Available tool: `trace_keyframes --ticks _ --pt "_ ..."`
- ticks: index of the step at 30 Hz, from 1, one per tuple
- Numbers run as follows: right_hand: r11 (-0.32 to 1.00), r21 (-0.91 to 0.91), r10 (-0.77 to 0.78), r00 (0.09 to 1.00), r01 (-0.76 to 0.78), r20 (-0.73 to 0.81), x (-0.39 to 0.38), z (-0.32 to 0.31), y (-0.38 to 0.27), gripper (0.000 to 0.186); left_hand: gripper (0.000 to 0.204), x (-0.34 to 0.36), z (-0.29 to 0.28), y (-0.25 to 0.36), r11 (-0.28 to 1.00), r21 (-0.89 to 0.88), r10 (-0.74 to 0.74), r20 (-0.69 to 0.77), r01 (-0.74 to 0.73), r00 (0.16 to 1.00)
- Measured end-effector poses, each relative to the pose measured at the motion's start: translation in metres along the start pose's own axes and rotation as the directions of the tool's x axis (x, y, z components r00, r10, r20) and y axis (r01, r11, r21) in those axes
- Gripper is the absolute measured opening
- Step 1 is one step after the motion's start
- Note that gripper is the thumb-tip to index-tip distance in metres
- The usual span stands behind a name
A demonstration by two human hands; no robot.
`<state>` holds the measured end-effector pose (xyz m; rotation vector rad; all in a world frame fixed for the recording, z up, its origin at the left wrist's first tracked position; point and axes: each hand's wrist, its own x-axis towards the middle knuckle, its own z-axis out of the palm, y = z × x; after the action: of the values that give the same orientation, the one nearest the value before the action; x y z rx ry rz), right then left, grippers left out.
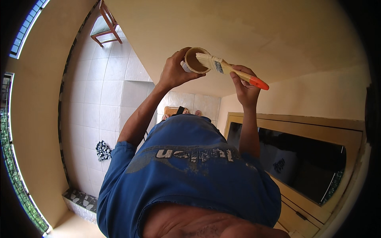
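Note:
My left hand (177, 70) is closed around a small round tub (188, 59), its open mouth tilted into view and its inside tan. Pinched in my right hand (247, 88) is a flat paintbrush (228, 68) with a wooden handle and an orange-red end. The brush's pale, coated bristles (204, 59) reach over the tub's mouth at its right side; whether they touch the rim I cannot tell. How much the tub holds is not clear. Just beyond both hands rises a cream wall (246, 31).
A wooden chair (109, 27) stands at the far left on the tiled floor (95, 87). A black-and-white cloth (103, 151) lies on the tiles. A cupboard with a dark glass panel (301, 158) is at the right. Below my body shows an orange-brown woven thing (171, 111) by my feet.

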<state>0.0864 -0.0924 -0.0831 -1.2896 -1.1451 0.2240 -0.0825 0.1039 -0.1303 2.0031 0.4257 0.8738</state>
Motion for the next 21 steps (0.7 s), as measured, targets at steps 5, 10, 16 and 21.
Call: trace_keyframes --ticks 5,10,16,21 --pt "0.999 -0.02 0.04 0.999 -0.04 0.008 0.002 -0.003 0.01 0.017 0.086 -0.001 0.001 -0.003 0.999 -0.022 -0.037 -0.02 0.036 0.999" --pt "0.986 -0.162 0.045 0.996 -0.033 0.074 0.002 -0.018 0.024 0.013 0.092 -0.004 0.02 -0.023 0.998 -0.029 -0.052 -0.016 0.051 0.999" --pt "0.996 -0.079 0.055 0.986 -0.043 0.16 0.007 -0.03 0.067 0.02 0.088 -0.017 0.032 -0.032 0.992 -0.011 -0.126 -0.037 0.126 0.991" --pt "0.994 -0.109 0.05 0.972 -0.026 0.228 0.022 -0.027 0.071 0.016 0.088 -0.022 0.046 -0.042 0.993 0.035 -0.109 -0.105 0.113 0.988"
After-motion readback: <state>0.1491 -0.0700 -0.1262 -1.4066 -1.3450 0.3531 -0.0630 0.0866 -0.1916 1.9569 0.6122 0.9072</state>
